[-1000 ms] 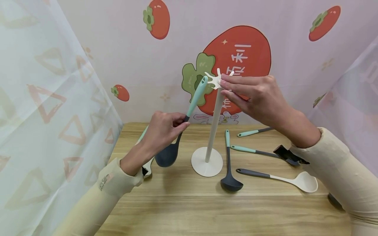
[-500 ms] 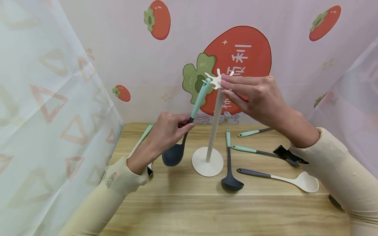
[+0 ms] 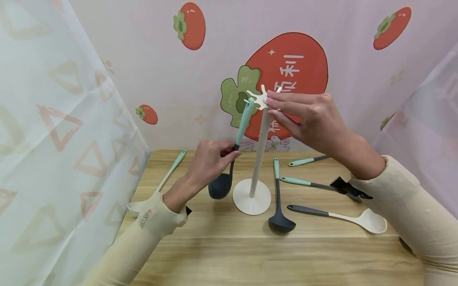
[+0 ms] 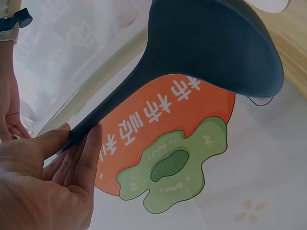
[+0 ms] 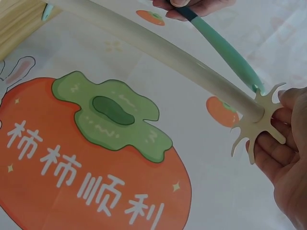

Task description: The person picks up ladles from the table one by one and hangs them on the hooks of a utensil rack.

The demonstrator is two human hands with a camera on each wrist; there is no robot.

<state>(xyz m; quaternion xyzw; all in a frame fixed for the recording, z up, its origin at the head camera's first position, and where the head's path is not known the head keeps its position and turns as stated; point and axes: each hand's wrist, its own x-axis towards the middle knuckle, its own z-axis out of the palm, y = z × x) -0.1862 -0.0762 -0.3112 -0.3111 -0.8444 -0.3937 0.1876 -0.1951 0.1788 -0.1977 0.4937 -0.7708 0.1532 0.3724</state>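
Observation:
My left hand [image 3: 211, 159] pinches the dark shaft of a ladle [image 4: 211, 43] just below its mint-green handle [image 3: 244, 121]. The ladle hangs upright above the table, bowl down. Its handle's holed end overlaps a prong of a white utensil stand [image 3: 260, 153], and in the right wrist view the handle tip [image 5: 257, 86] meets that prong. My right hand [image 3: 311, 115] grips the stand's star-shaped hook crown [image 5: 259, 120] from the right, thumb at one prong and fingers across the others. The stand's round base [image 3: 247, 204] rests on the table.
Right of the base lies another dark ladle [image 3: 280, 223]. Beyond it are two green-handled utensils [image 3: 295, 181] and a white spoon [image 3: 373, 221] with a dark handle. A white utensil with a green handle [image 3: 177, 159] lies left, partly behind the left sleeve. Printed cloth encloses the table.
My left hand has carried the ladle rightward, bringing the handle's end from beside the crown onto a prong, then slightly lower. The right hand has stayed on the crown.

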